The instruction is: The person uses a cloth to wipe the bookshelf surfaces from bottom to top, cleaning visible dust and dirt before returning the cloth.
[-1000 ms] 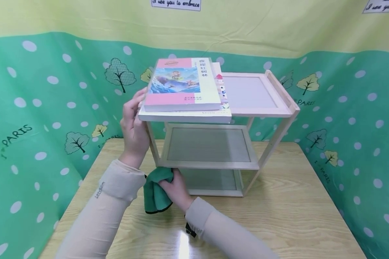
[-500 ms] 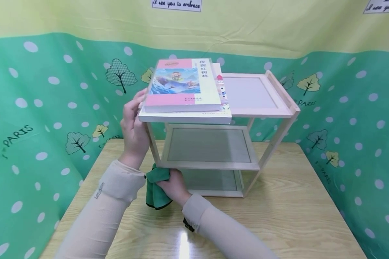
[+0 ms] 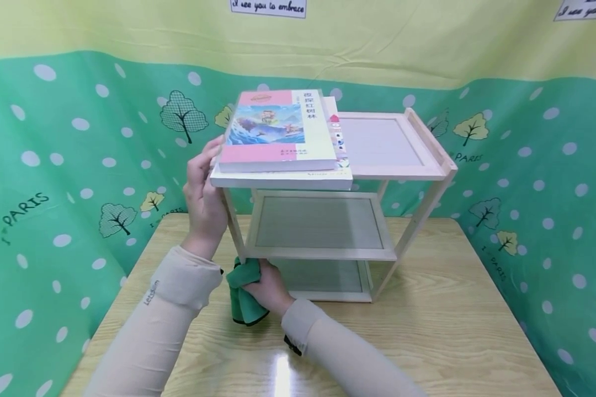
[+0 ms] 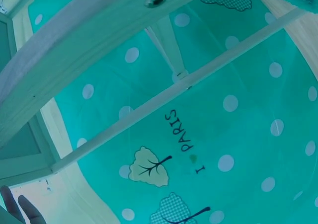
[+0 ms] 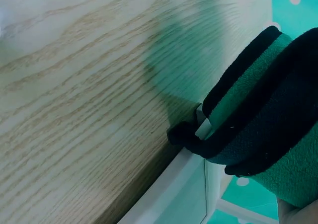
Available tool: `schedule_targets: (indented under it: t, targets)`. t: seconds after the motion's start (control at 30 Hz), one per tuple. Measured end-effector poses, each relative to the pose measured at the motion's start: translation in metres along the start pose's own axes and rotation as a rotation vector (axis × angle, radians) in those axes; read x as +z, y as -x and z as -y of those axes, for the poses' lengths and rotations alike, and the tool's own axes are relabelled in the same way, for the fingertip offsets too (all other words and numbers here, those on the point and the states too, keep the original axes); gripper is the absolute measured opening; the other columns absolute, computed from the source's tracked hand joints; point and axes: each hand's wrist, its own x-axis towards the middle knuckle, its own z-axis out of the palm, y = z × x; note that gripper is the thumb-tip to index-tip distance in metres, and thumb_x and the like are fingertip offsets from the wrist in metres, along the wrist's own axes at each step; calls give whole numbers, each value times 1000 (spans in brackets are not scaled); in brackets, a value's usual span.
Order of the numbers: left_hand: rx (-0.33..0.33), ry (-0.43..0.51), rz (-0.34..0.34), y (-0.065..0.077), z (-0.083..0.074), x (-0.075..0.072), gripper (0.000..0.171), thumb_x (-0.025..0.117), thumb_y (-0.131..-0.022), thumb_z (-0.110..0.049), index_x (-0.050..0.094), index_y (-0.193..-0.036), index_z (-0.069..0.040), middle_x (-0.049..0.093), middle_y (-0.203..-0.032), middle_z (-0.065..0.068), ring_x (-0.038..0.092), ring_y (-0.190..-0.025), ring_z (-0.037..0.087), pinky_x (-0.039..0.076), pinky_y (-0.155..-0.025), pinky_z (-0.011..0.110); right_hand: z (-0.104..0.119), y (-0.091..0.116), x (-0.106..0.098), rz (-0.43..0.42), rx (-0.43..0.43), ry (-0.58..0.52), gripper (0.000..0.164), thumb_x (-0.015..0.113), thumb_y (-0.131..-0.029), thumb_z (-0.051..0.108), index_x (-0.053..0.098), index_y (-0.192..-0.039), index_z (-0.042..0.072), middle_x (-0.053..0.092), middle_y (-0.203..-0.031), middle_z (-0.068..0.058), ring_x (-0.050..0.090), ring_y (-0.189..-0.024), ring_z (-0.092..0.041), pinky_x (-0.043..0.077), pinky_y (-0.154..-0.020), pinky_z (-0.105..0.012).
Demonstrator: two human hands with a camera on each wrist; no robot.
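A wooden three-tier shelf [image 3: 318, 253] stands on the table. My left hand [image 3: 206, 204] grips the left end of its top tier, beside two stacked books; two of its fingertips [image 4: 30, 211] show in the left wrist view. The upper book [image 3: 273, 154] has a pink and cream cover, and the lower book [image 3: 283, 181] is wider. Lower down, my right hand [image 3: 272, 289] holds a green cloth [image 3: 248, 303] with black edging at the front left leg. In the right wrist view the folded cloth [image 5: 293, 172] is round the leg's lower end, close to the tabletop.
The wood-grain table [image 3: 452, 314] extends to the right and in front of the shelf. A green dotted curtain [image 3: 74, 165] surrounds the table at the back and sides. A raised side rail [image 3: 432, 135] borders the top tier's right end.
The right hand and cloth have shifted slightly at the leg, first up, then a little down and right. The cloth hangs more bunched. The left hand, books and shelf have stayed in place.
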Motion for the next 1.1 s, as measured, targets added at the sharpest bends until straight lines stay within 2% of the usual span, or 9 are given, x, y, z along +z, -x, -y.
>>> schedule_targets:
  t: [0.27, 0.47, 0.73, 0.93, 1.1]
  targets:
    - [-6, -9, 8, 2, 0, -1, 37, 35, -95, -12, 50, -123, 6, 56, -142, 16, 50, -136, 22, 45, -110, 35, -13, 1, 6, 56, 39, -3, 50, 67, -92, 13, 46, -137, 13, 64, -126, -8, 62, -114, -22, 51, -97, -36]
    - [-5, 3, 11, 2, 0, -2, 36, 35, -95, -11, 49, -123, 7, 56, -142, 18, 49, -137, 22, 44, -111, 36, -22, 1, 10, 73, 69, 8, 45, 69, -93, 20, 49, -132, 14, 65, -121, -5, 62, -109, -18, 52, -92, -34]
    - [4, 21, 6, 2, -1, -2, 37, 35, -95, -11, 49, -124, 7, 55, -141, 19, 49, -137, 24, 45, -110, 36, -29, 3, 13, 87, 86, 39, 42, 67, -93, 14, 49, -131, 13, 65, -122, -5, 62, -110, -19, 52, -94, -35]
    - [-4, 14, 8, 1, -1, -1, 37, 35, -95, -12, 49, -124, 7, 55, -142, 18, 49, -137, 23, 45, -109, 35, -29, 0, 11, 93, 110, -10, 44, 70, -92, 16, 49, -130, 12, 65, -124, -8, 62, -114, -24, 51, -97, -40]
    - [-4, 1, 12, 1, 0, -1, 37, 35, -95, -13, 50, -124, 4, 56, -142, 14, 50, -136, 22, 47, -107, 34, -28, -2, 3, 119, 146, -61, 46, 71, -89, 19, 52, -131, 16, 64, -127, -7, 61, -110, -21, 51, -94, -38]
